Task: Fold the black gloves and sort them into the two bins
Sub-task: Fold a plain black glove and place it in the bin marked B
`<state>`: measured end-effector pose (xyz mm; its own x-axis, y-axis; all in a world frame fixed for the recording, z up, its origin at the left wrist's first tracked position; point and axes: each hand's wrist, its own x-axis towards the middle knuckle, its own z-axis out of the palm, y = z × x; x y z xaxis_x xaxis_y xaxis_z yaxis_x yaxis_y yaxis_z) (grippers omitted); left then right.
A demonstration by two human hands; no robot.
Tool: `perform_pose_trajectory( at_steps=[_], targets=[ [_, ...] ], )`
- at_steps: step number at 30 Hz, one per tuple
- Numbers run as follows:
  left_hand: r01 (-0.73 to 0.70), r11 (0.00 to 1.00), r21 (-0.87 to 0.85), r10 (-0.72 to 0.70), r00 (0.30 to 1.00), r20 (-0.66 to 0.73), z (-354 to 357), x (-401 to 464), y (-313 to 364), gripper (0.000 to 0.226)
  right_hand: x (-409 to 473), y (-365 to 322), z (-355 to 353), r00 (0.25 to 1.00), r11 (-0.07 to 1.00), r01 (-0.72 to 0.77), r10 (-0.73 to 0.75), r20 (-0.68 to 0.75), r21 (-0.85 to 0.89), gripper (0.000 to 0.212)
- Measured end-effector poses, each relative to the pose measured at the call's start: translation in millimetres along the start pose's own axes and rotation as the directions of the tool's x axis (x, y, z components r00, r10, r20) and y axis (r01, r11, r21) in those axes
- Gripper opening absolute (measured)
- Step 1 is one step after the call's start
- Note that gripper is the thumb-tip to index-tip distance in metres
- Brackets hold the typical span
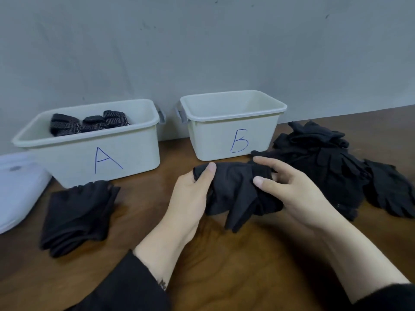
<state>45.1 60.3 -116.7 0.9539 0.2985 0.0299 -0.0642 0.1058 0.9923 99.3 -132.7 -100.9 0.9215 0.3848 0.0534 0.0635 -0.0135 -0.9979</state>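
Two hands (235, 191) gripping one black glove (233, 194), two bins (233, 113), perhaps three folded gloves (89, 123) inside A.

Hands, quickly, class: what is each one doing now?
Left hand: grips the black glove.
Right hand: grips the same glove's other end.

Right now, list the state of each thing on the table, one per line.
Bin A: upright, holds folded dotted gloves.
Bin B: upright, nothing visible inside.
Held glove: bunched, part-folded, gripped by both hands.
Left hand: grips the glove's left end.
Right hand: pinches its right end.
Stack: folded, before bin A.
Pile: loose, unfolded, right of bin B.
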Motion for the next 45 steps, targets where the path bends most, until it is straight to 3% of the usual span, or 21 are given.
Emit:
perform_pose_trajectory(
  at_steps=[4,9,12,14,17,20,22,24,28,29,30,31,33,34,36,39,40,42,43,45],
  targets=[
    [0.055,0.998,-0.026,-0.056,0.997,-0.050,-22.7,-6.9,9.2,0.029,-0.5,5.4,16.4,0.992,0.978,-0.061,0.037,0.121,0.201,0.035],
    [-0.051,0.998,0.038,0.056,0.988,-0.145,-63.3,-15.9,18.9,0.025,13.7,-12.7,45.8,0.992,0.986,-0.063,0.045,0.117,0.154,0.022],
    [-0.124,0.974,0.187,0.160,0.968,-0.195,-98.2,-25.6,25.2,0.028,25.2,-27.2,68.9,0.989,0.984,-0.100,0.081,0.124,0.149,0.022],
    [-0.177,0.911,0.374,0.272,0.937,-0.218,-123.1,-38.3,28.1,0.027,31.1,-34.3,84.4,0.986,0.987,-0.112,0.096,0.139,0.114,0.021],
    [-0.209,0.727,0.655,0.463,0.852,-0.243,-165.4,-63.8,29.1,0.027,39.1,-42.3,106.5,0.994,0.991,-0.029,0.043,0.099,-0.132,0.017],
    [-0.172,0.573,0.801,0.570,0.786,-0.239,-211.1,-80.1,26.6,0.026,45.4,-47.6,128.4,0.998,0.960,0.039,-0.023,0.062,-0.276,0.011],
    [-0.127,0.539,0.833,0.562,0.791,-0.243,-234.9,-84.3,23.5,0.023,50.3,-47.6,142.0,0.998,0.976,0.028,-0.013,0.068,-0.214,0.010],
    [-0.079,0.514,0.854,0.516,0.824,-0.235,-247.8,-84.8,21.4,0.020,55.8,-46.2,153.6,0.999,1.000,-0.005,0.007,0.053,-0.029,0.015],
    [-0.124,0.451,0.884,0.415,0.906,-0.085,-258.2,-79.5,19.2,0.026,51.4,-40.1,161.1,0.999,0.968,-0.028,0.036,-0.024,0.249,0.026],
    [-0.128,0.440,0.889,0.378,0.924,-0.054,-260.8,-78.2,17.9,0.033,47.5,-33.1,159.6,0.997,0.973,-0.059,0.069,-0.034,0.222,0.034],
    [-0.126,0.429,0.894,0.343,0.939,-0.032,-263.3,-77.2,16.3,0.040,41.9,-26.5,156.8,0.994,0.993,-0.097,0.100,-0.048,0.063,0.041],
    [-0.122,0.417,0.901,0.313,0.950,-0.016,-265.1,-76.4,15.0,0.045,36.5,-19.5,151.8,0.991,0.967,-0.127,0.117,-0.058,-0.223,0.049],
    [-0.116,0.407,0.906,0.282,0.959,-0.003,-266.7,-75.5,13.8,0.046,28.3,-7.6,141.2,0.988,0.668,-0.132,0.145,-0.046,-0.733,0.064],
    [-0.114,0.407,0.906,0.280,0.960,-0.005,-267.7,-75.3,13.7,0.047,25.2,-4.2,138.3,0.991,0.529,-0.106,0.129,-0.043,-0.842,0.069],
    [-0.119,0.396,0.910,0.287,0.958,0.001,-270.0,-76.2,14.9,0.051,24.3,0.8,133.5,0.999,0.420,0.005,-0.033,-0.010,-0.907,0.071],
    [-0.123,0.380,0.917,0.272,0.962,0.017,-271.2,-77.3,12.0,0.046,25.0,13.0,122.6,0.931,0.409,0.352,-0.248,0.268,-0.842,0.036],
    [-0.121,0.380,0.917,0.267,0.963,0.017,-269.8,-77.2,10.6,0.043,25.7,16.8,118.1,0.893,0.429,0.450,-0.212,0.397,-0.783,0.026],
    [-0.117,0.371,0.921,0.263,0.965,0.017,-265.3,-76.9,10.0,0.044,27.2,24.9,107.8,0.830,0.489,0.501,-0.039,0.556,-0.714,0.038],
    [-0.111,0.366,0.924,0.258,0.966,0.014,-262.6,-76.3,10.8,0.047,27.3,27.3,104.0,0.821,0.502,0.492,0.002,0.571,-0.711,0.044],
    [-0.098,0.365,0.926,0.247,0.969,0.006,-259.3,-74.1,12.4,0.047,27.4,32.3,102.2,0.829,0.456,0.521,-0.067,0.556,-0.722,0.049]
  ],
)
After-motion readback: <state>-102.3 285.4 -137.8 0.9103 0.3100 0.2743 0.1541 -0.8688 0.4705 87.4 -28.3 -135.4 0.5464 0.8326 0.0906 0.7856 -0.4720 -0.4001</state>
